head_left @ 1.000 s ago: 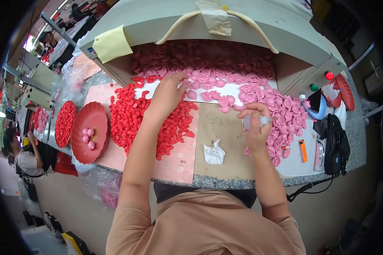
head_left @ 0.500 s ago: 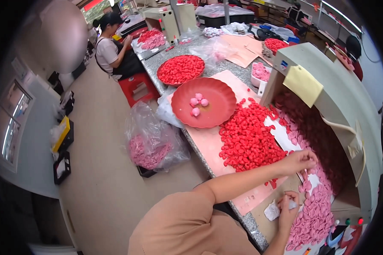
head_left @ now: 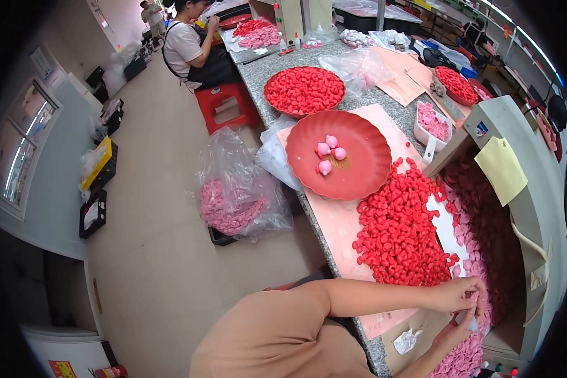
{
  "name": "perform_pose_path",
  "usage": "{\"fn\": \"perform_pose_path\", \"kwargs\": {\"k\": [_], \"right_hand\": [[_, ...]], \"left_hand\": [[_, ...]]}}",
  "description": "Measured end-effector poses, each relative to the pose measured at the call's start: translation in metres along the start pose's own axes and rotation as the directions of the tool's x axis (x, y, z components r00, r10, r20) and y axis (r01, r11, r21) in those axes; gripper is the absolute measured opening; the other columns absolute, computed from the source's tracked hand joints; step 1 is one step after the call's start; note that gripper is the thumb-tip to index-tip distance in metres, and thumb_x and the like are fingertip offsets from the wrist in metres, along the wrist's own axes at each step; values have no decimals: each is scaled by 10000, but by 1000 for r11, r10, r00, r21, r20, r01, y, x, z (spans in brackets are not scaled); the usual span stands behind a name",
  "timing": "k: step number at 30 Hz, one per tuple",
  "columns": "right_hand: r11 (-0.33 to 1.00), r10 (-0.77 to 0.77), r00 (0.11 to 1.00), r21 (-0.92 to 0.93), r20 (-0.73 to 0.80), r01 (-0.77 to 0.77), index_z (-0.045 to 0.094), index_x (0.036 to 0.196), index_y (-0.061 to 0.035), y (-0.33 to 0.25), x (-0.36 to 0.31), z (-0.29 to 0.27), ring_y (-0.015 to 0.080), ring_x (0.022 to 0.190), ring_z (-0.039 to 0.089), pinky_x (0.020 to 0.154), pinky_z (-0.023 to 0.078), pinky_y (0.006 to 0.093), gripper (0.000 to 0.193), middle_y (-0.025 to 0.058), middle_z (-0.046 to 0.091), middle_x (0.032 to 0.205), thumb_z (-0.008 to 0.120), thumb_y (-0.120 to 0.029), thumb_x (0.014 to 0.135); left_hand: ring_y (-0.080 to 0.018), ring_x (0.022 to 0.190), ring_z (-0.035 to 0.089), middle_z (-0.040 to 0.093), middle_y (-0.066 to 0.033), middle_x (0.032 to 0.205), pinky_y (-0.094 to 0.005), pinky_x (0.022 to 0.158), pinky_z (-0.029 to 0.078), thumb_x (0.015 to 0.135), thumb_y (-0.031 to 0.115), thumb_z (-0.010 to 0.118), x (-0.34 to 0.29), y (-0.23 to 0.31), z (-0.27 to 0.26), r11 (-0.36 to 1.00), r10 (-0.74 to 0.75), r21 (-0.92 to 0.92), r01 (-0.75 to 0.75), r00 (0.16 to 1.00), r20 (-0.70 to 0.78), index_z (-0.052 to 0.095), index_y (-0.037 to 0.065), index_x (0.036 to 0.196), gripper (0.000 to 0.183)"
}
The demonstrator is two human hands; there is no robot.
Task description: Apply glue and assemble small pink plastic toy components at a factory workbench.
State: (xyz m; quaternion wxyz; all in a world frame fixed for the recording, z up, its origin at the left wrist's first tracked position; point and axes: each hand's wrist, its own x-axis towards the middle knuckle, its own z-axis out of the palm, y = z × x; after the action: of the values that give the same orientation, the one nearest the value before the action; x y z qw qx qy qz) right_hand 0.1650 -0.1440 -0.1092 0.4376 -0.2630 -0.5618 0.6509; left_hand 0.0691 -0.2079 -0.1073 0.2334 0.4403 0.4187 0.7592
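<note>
My left hand point(head_left: 461, 295) reaches across from the shoulder, its fingers pinched together over a small pink piece point(head_left: 474, 302) that is mostly hidden. Just below, my right hand point(head_left: 458, 329) is closed on a small white bottle-like thing point(head_left: 470, 322), its top end close to my left fingertips. Both hands meet beside the opening of a grey-green cabinet point(head_left: 494, 120). A heap of flat pink pieces point(head_left: 460, 359) lies under and beyond them. Left of my left forearm spreads a pile of glossy red pieces point(head_left: 403, 236). A crumpled white tissue point(head_left: 407, 341) lies near my right wrist.
A red scalloped tray point(head_left: 359, 151) holds several pink balls; behind it stands a full tray of red pieces point(head_left: 304, 91). A white scoop point(head_left: 429, 135) holds pink pieces. On the floor, a clear bag point(head_left: 246, 208) sits in a black crate. Another person point(head_left: 192, 47) sits at the far left.
My hands have come together; before, the left was raised apart from the right, which held the white thing lower down. The view has shifted, so the table appears further right.
</note>
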Motion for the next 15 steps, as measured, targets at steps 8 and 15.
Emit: {"fn": "perform_pose_path", "kwargs": {"k": [8, 15], "right_hand": [[995, -8, 974, -99, 225, 31, 466, 1101, -39, 13, -5, -36, 80, 652, 463, 550, 363, 196, 298, 39, 513, 840, 469, -284, 933], [979, 155, 943, -174, 294, -106, 468, 1101, -38, 20, -22, -19, 76, 530, 437, 453, 323, 186, 337, 55, 525, 783, 449, -333, 940]], "left_hand": [[-93, 699, 595, 592, -62, 907, -232, 664, 490, 876, 81, 550, -2, 5, -16, 936, -251, -228, 269, 962, 103, 452, -23, 1256, 406], [-148, 759, 636, 580, -100, 954, -260, 634, 519, 930, 105, 492, -11, 2, -27, 726, -358, -604, 329, 931, 76, 414, 15, 1290, 379]]}}
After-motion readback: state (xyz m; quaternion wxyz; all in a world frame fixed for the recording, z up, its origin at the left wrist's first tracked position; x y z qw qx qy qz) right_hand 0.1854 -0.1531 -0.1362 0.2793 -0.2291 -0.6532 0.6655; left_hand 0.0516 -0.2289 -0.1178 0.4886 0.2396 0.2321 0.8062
